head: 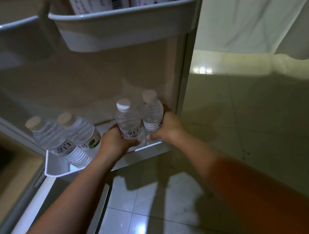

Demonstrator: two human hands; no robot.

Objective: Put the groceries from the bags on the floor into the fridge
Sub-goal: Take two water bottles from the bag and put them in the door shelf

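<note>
The fridge door stands open with its bottom door shelf (56,169) low in view. My left hand (115,142) grips a clear water bottle (127,117) with a white cap, held upright over the shelf. My right hand (169,126) grips a second water bottle (152,109) just to the right, close to the door's outer edge. Two more water bottles (50,136) (80,130) lean in the left part of the same shelf. Each bottle has a white label with dark characters.
An upper door shelf (125,32) holds cartons with printed labels (93,1). A further shelf rim (4,27) shows at upper left. Glossy floor tiles (157,209) lie below. A pale curtain or sheet (262,16) hangs to the right.
</note>
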